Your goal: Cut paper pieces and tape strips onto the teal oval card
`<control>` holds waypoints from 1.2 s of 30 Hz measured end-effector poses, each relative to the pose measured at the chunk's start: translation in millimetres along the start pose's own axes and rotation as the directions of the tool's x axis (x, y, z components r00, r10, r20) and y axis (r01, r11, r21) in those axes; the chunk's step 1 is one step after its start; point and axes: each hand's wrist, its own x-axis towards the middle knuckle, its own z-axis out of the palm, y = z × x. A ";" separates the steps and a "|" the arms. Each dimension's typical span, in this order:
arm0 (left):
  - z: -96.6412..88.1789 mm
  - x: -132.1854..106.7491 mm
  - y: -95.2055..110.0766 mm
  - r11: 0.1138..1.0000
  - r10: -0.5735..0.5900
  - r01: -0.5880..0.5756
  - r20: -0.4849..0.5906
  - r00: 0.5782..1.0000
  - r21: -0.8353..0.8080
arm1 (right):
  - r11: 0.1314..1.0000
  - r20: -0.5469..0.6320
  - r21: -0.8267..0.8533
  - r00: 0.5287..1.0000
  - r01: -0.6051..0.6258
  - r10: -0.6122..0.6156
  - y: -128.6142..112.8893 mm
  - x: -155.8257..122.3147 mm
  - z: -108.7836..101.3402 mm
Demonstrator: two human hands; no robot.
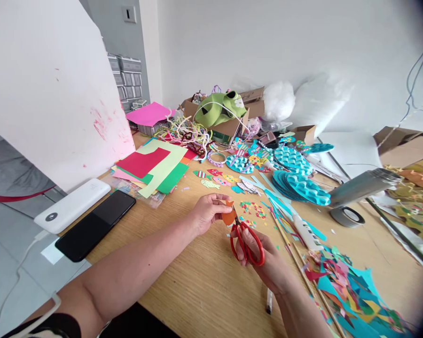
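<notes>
Between the fingertips of my left hand (211, 212) is a small piece of orange paper (228, 217). My right hand (259, 256) grips red-handled scissors (248, 246), fingers through the loops. The dark blades meet the right edge of the orange paper; whether they are parted I cannot tell. Just beyond my hands lie several patterned paper fish (220, 179) in green, red, pink and yellow. Small coloured paper dots (253, 210) are scattered to the right of the blades.
Coloured paper sheets (155, 164), a black phone (96, 225) and a white power bank (72, 205) are on the left. To the right are blue wavy paper discs (296, 188), a glue bottle (307, 233), a metal flask (364, 186), a tape roll (347, 216) and paper scraps (356, 291).
</notes>
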 end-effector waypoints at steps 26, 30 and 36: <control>-1.9 1.7 -1.0 1.000 -0.001 0.001 0.024 1.000 0.003 | 1.000 0.000 0.011 1.000 -0.018 0.018 -0.9 -0.8 1.4; -2.2 1.9 -0.7 1.000 -0.005 0.005 0.026 1.000 0.001 | 1.000 0.016 0.014 1.000 -0.019 0.019 -1.0 -0.9 0.6; -1.8 1.3 -0.5 1.000 -0.002 0.002 0.032 0.999 -0.002 | 1.000 0.006 0.005 1.000 -0.022 0.022 -3.0 -0.3 1.7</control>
